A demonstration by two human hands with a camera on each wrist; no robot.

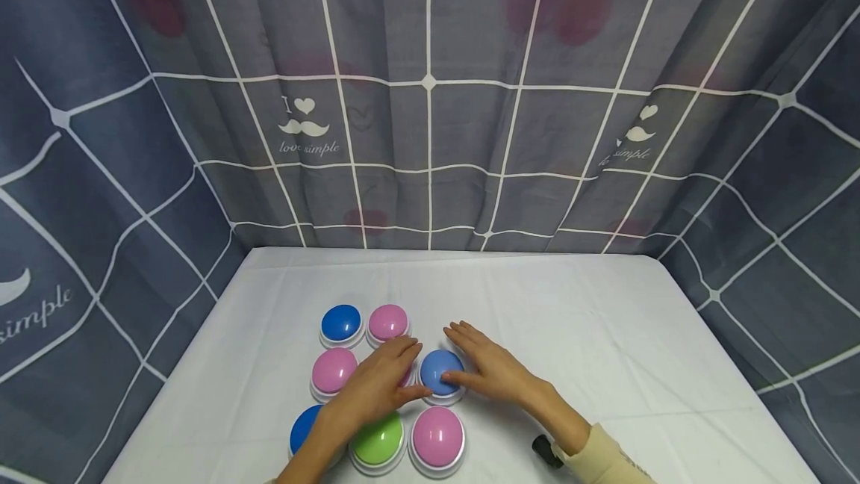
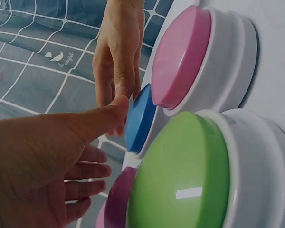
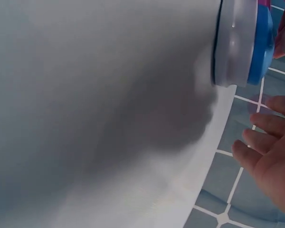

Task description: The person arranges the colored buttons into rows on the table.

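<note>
My left hand (image 1: 376,385) is over the middle of a group of round push buttons with white bases, fingers extended. Beneath it, a pink button (image 1: 406,376) is mostly hidden. To its right sits a blue button (image 1: 438,370), with the left thumb at its near left edge. My right hand (image 1: 496,366) reaches in from the right, fingers stretched out, its thumb overlapping this blue button's dome. In the left wrist view, a green button (image 2: 178,175) and a pink button (image 2: 180,59) stand beside the left hand (image 2: 52,161). Neither hand grips anything.
At the back are a blue button (image 1: 340,322) and a pink button (image 1: 387,321); another pink button (image 1: 334,370) lies left. Partly behind the left forearm is a blue button (image 1: 304,426). A white cloth (image 1: 571,305) covers the table, with grey checked curtains (image 1: 403,125) around it.
</note>
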